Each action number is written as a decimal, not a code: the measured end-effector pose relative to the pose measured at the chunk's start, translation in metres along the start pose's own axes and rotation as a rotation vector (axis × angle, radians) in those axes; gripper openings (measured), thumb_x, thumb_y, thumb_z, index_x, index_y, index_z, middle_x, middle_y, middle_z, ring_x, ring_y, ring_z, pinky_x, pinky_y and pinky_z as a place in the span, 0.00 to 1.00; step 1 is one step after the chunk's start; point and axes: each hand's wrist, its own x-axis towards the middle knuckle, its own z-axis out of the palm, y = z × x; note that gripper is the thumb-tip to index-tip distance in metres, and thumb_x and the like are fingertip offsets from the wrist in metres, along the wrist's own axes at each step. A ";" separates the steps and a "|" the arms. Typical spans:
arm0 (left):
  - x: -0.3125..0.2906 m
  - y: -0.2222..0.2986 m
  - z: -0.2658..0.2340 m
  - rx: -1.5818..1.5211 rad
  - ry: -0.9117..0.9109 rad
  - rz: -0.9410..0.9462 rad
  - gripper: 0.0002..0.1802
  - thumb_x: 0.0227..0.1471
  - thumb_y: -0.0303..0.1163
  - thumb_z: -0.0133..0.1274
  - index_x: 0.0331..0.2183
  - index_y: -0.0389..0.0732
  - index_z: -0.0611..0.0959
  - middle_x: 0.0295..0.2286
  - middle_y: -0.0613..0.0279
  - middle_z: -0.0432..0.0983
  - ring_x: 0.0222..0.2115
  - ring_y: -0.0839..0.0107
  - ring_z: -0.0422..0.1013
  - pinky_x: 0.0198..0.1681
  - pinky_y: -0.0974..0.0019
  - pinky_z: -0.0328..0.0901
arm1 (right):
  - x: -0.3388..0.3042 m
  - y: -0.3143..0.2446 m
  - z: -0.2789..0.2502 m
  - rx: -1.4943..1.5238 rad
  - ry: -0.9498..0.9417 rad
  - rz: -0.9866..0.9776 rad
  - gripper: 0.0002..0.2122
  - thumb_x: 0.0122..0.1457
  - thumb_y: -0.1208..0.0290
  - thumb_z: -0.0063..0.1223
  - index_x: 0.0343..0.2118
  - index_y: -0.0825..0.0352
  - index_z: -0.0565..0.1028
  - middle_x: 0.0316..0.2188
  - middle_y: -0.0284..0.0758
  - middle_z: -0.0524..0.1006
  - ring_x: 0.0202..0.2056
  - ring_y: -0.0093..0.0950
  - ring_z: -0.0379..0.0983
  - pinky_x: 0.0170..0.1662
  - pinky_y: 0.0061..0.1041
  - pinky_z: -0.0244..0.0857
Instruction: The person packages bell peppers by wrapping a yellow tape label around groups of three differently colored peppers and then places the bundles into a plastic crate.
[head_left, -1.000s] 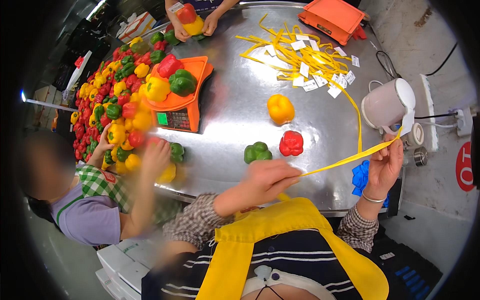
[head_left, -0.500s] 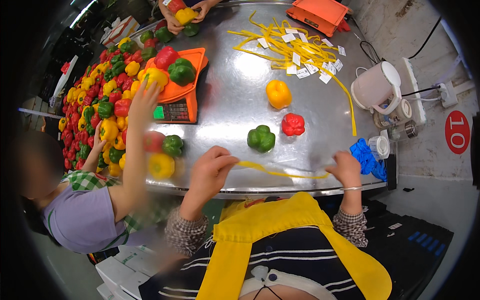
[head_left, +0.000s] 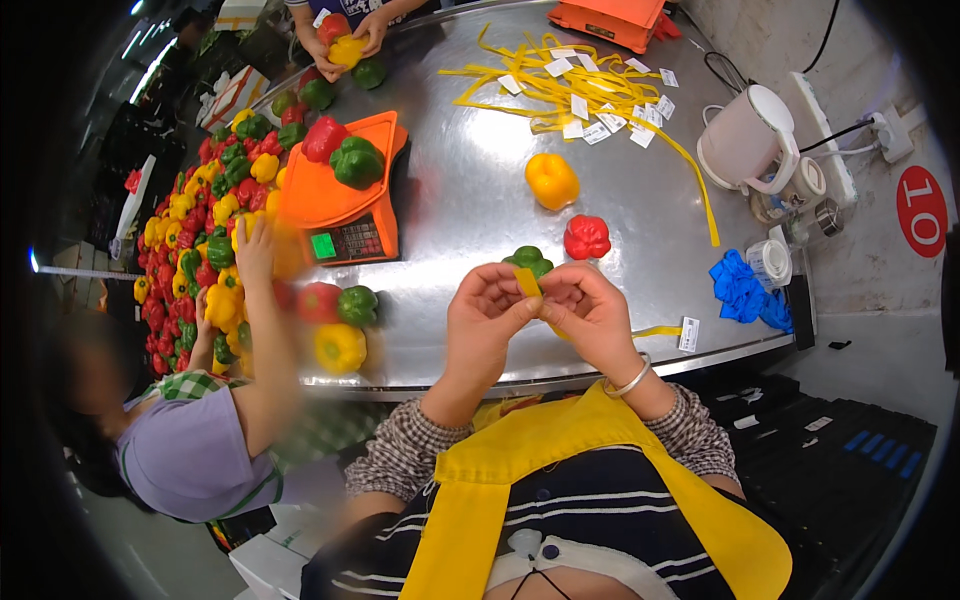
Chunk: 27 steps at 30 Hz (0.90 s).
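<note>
Yellow strip [head_left: 527, 283], flat, apparently smooth, is pinched in the grip of left hand [head_left: 478, 322] and right hand [head_left: 592, 312].

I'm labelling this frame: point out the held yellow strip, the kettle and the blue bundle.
Yellow strip [head_left: 527, 282], head view: its raised end.
Kettle [head_left: 740, 142], head view: side of its body.
Blue bundle [head_left: 738, 288], head view: its left part.

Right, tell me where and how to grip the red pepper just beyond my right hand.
Grip the red pepper around its rounded, lobed sides, probably from the right, since the yellow pepper and green pepper sit toward its left. Your right hand, holding the yellow strap, would need freeing first.
</note>
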 end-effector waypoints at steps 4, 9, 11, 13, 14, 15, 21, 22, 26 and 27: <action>0.003 -0.001 0.010 0.043 0.072 0.118 0.05 0.54 0.23 0.52 0.36 0.36 0.75 0.32 0.63 0.75 0.31 0.75 0.72 0.35 0.72 0.67 | 0.001 0.007 -0.008 -0.215 -0.006 -0.111 0.12 0.54 0.81 0.57 0.42 0.70 0.71 0.38 0.34 0.74 0.38 0.21 0.74 0.42 0.20 0.70; 0.004 -0.010 0.011 0.557 0.062 0.263 0.03 0.53 0.26 0.53 0.30 0.37 0.76 0.24 0.67 0.72 0.24 0.81 0.66 0.29 0.75 0.63 | 0.003 -0.001 -0.009 -0.138 -0.042 -0.057 0.13 0.52 0.79 0.59 0.41 0.70 0.71 0.35 0.32 0.74 0.35 0.21 0.72 0.42 0.20 0.68; 0.020 -0.006 0.025 0.653 0.037 0.288 0.07 0.55 0.29 0.51 0.28 0.37 0.76 0.19 0.66 0.68 0.20 0.80 0.62 0.25 0.74 0.60 | 0.006 -0.002 -0.024 -0.037 0.032 -0.044 0.10 0.54 0.80 0.56 0.39 0.71 0.71 0.35 0.34 0.75 0.35 0.21 0.72 0.42 0.20 0.67; 0.029 -0.002 0.029 0.553 0.039 0.161 0.11 0.58 0.31 0.47 0.26 0.36 0.73 0.21 0.67 0.68 0.20 0.80 0.62 0.25 0.73 0.60 | 0.012 -0.018 -0.022 0.252 0.114 -0.015 0.06 0.58 0.80 0.49 0.39 0.69 0.70 0.36 0.37 0.74 0.38 0.23 0.72 0.44 0.22 0.66; 0.035 -0.004 0.027 0.515 0.048 0.288 0.11 0.59 0.31 0.46 0.26 0.37 0.73 0.22 0.67 0.69 0.20 0.79 0.62 0.25 0.73 0.60 | 0.017 -0.039 -0.010 0.484 0.081 0.017 0.08 0.61 0.78 0.46 0.43 0.68 0.68 0.34 0.35 0.72 0.35 0.23 0.69 0.41 0.23 0.65; 0.042 -0.004 0.027 0.468 0.035 0.405 0.11 0.60 0.32 0.45 0.26 0.38 0.73 0.23 0.66 0.70 0.20 0.79 0.63 0.25 0.72 0.60 | 0.021 -0.037 -0.016 0.629 -0.015 0.042 0.07 0.61 0.76 0.45 0.41 0.67 0.67 0.35 0.35 0.72 0.37 0.24 0.70 0.43 0.25 0.64; 0.058 0.032 0.026 -0.595 -0.202 -0.160 0.12 0.61 0.35 0.43 0.26 0.41 0.70 0.25 0.64 0.68 0.20 0.75 0.63 0.26 0.71 0.62 | 0.041 -0.016 -0.041 0.414 -0.305 0.125 0.05 0.58 0.77 0.49 0.36 0.63 0.67 0.33 0.30 0.70 0.36 0.22 0.67 0.40 0.22 0.64; 0.054 0.040 0.029 -0.623 -0.195 -0.225 0.10 0.59 0.31 0.45 0.26 0.40 0.69 0.24 0.65 0.66 0.18 0.76 0.60 0.25 0.73 0.59 | 0.044 -0.017 -0.047 0.078 -0.316 0.041 0.11 0.54 0.79 0.52 0.39 0.64 0.67 0.28 0.28 0.69 0.32 0.20 0.67 0.36 0.19 0.64; 0.047 0.028 0.026 0.080 -0.273 0.250 0.07 0.51 0.24 0.55 0.31 0.40 0.71 0.25 0.67 0.66 0.23 0.76 0.64 0.26 0.73 0.61 | 0.061 -0.035 -0.052 -0.373 -0.122 -0.017 0.11 0.50 0.82 0.54 0.36 0.65 0.67 0.24 0.28 0.69 0.28 0.19 0.68 0.35 0.18 0.65; 0.048 0.029 0.023 0.358 -0.240 0.275 0.07 0.51 0.24 0.55 0.31 0.40 0.72 0.26 0.68 0.67 0.24 0.77 0.64 0.27 0.73 0.62 | 0.066 -0.038 -0.048 -0.173 -0.017 -0.067 0.10 0.52 0.81 0.53 0.36 0.65 0.67 0.23 0.28 0.69 0.27 0.19 0.68 0.33 0.18 0.65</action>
